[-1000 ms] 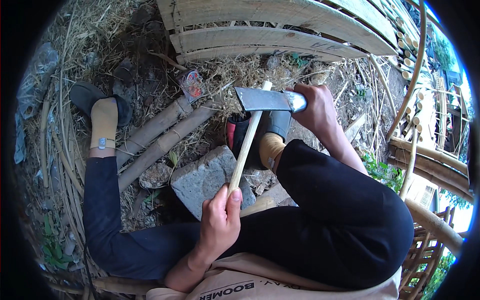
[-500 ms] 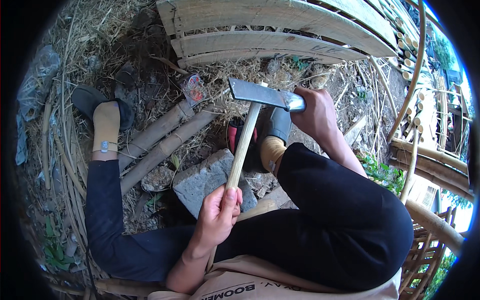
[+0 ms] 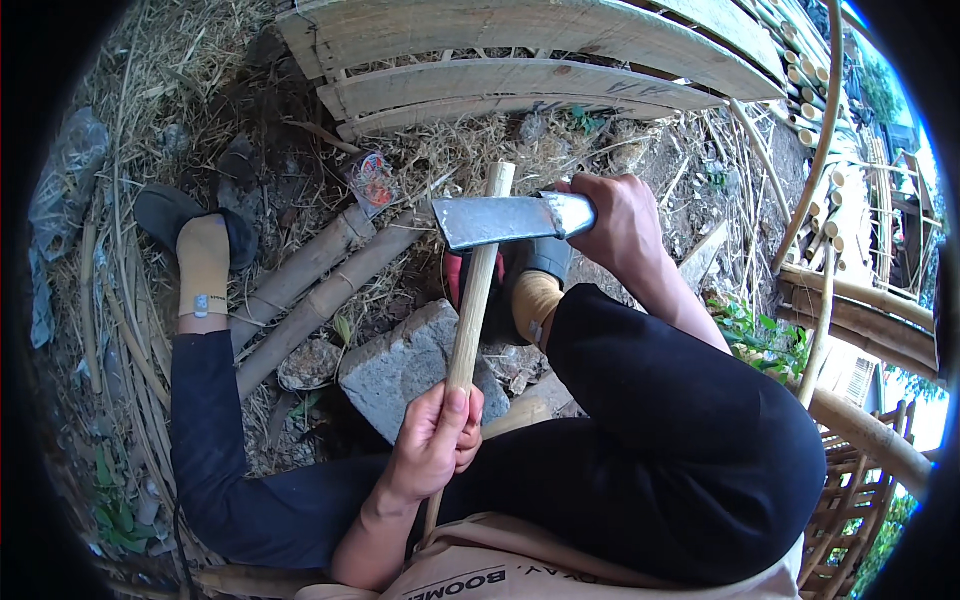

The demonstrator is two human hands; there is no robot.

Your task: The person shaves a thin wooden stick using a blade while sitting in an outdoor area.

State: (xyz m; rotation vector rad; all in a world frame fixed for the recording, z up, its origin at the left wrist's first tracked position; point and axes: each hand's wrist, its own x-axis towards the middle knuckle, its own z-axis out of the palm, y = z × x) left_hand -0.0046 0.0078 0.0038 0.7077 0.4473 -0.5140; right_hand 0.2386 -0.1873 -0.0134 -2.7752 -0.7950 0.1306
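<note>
My left hand (image 3: 430, 442) is closed around the lower part of a pale wooden stick (image 3: 469, 330), which slants up and away from my lap. My right hand (image 3: 617, 222) grips a broad-bladed chopping knife (image 3: 495, 221) with a metal collar; its handle is hidden in my fist. The blade lies across the stick a little below the stick's far end. Whether the edge bites into the wood I cannot tell. Below the stick's middle sits a grey stone block (image 3: 395, 365).
Slatted wooden boards (image 3: 480, 90) stand at the far side. Two bamboo poles (image 3: 330, 290) lie on straw-littered ground at the left. A red and black object (image 3: 453, 275) sits beside my right shoe. Bamboo poles (image 3: 820, 100) are stacked at the far right; a woven bamboo frame (image 3: 850, 500) stands nearer.
The knife has moved slightly left and nearer to me along the stick, its blade face now turned more into view. More of the stick's far end shows beyond it. My left hand keeps its grip.
</note>
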